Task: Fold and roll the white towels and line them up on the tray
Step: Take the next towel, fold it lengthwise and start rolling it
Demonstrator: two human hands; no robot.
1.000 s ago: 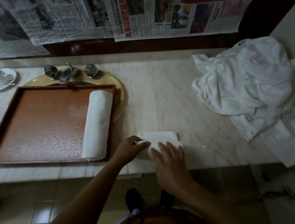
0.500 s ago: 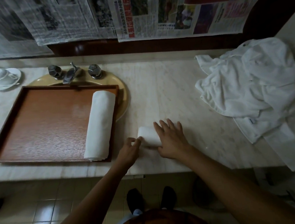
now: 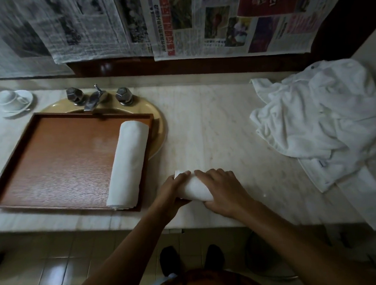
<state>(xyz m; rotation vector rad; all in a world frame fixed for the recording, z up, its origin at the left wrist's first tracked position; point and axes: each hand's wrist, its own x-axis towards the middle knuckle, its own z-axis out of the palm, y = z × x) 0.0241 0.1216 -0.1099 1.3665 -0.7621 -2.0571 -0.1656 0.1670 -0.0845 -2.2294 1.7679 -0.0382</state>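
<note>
Slanting far-left to near-right, rolled towel (image 3: pixel 194 188)

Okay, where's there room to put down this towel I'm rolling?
The tray is bare wood from its left rim to the rolled towel along its right side. Bare counter also lies between the sink and the towel pile. The right end is crowded.

Two rolled towels (image 3: pixel 128 165) (image 3: pixel 195 188), one tray (image 3: pixel 48 157), two hands (image 3: pixel 171 195) (image 3: pixel 224 191)

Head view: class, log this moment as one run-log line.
towel roll: on counter | left hand: grips its end | right hand: wraps over it | tray: one finished roll, right side | towel pile: unfolded
</note>
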